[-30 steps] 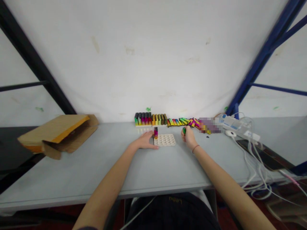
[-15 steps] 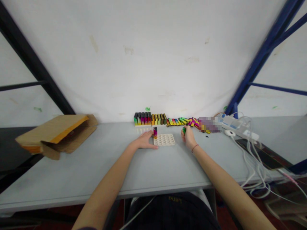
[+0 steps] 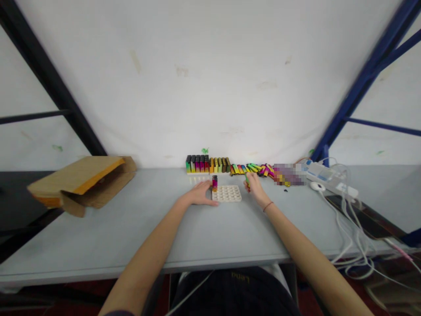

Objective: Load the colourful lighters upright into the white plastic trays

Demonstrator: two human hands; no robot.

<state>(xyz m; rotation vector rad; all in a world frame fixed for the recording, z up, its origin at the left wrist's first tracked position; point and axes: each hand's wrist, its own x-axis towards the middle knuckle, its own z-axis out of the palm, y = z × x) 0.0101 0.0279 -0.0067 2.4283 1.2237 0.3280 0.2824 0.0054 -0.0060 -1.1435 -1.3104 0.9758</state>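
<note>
Grey tabletop runs up to a white holed tray, where the person's left hand lies open, thumb and fingers spread about its left end. Just right of the tray, the right hand grips a green lighter. Bracing the tray and lining the lighter's base up squarely over a hole would likely serve best. A purple-and-orange lighter stands in the far-left corner; beyond are upright black-topped lighters, yellow-topped ones and a loose row.

L hand at L edge of white tray w/ 1 upright lighter; R hand grips green lighter nr tray.
</note>
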